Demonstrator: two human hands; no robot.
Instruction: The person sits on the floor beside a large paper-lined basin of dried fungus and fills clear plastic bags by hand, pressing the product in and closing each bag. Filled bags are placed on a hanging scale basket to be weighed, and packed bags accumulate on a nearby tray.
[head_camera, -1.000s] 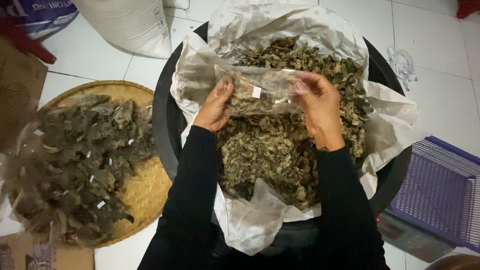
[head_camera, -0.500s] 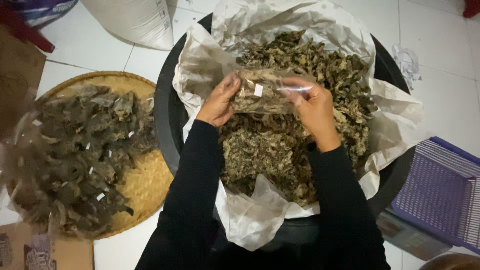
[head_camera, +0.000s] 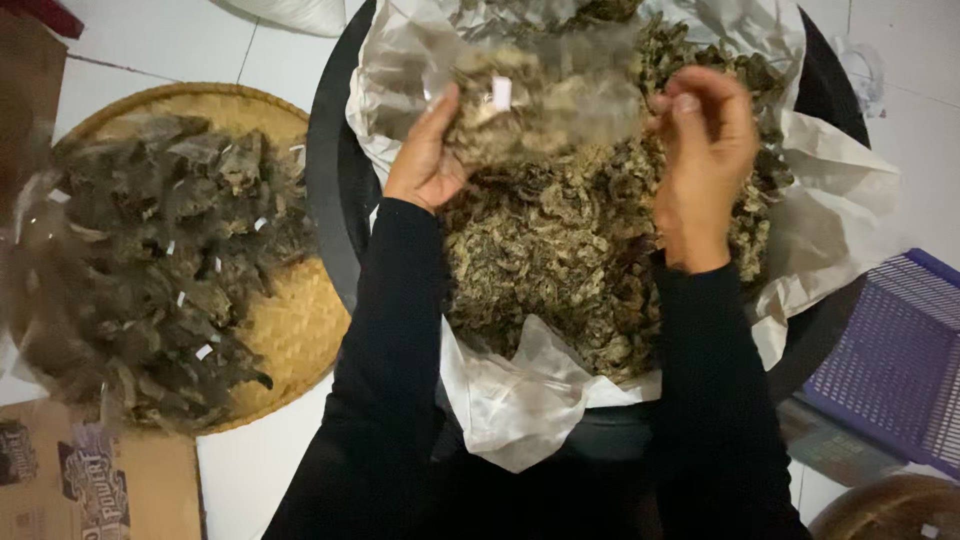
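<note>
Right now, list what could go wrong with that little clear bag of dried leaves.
1. The clear bag is pinched only at its ends by the left hand and right hand; it could slip.
2. Spilled leaves would likely drop into the lined tub, but near its edge some might reach the woven tray of packed bags.

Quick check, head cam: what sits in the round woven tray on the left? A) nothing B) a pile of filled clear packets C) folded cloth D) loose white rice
B: the woven tray carries a heap of small clear packets of dark dried leaves, several showing small white slips.
</note>
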